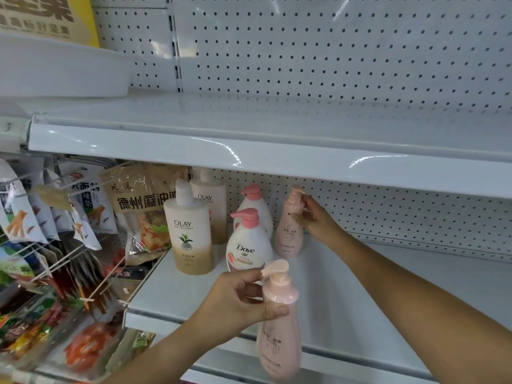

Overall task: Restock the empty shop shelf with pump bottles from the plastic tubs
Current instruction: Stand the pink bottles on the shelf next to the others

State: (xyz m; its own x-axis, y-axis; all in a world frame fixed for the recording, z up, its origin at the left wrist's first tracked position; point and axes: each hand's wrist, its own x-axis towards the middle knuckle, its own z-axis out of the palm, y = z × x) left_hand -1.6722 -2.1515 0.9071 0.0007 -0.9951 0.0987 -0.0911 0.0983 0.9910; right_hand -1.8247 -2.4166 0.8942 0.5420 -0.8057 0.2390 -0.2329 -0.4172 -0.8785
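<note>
My left hand [243,297] grips the neck of a pink pump bottle [279,336], held upright just in front of the white shelf's front edge [194,320]. My right hand [318,220] holds a second pink pump bottle [288,234] by its neck; that one stands far back on the shelf near the pegboard. Left of it stand two white Dove bottles with pink pumps [248,250] and two cream Olay bottles [189,234], in two short rows at the shelf's left end.
The shelf surface [374,300] stretches bare to the right of the bottles. A second white shelf [277,139] hangs close above. Snack packets [55,217] on wire racks fill the left side, and a large bag [144,212] leans next to the Olay bottles.
</note>
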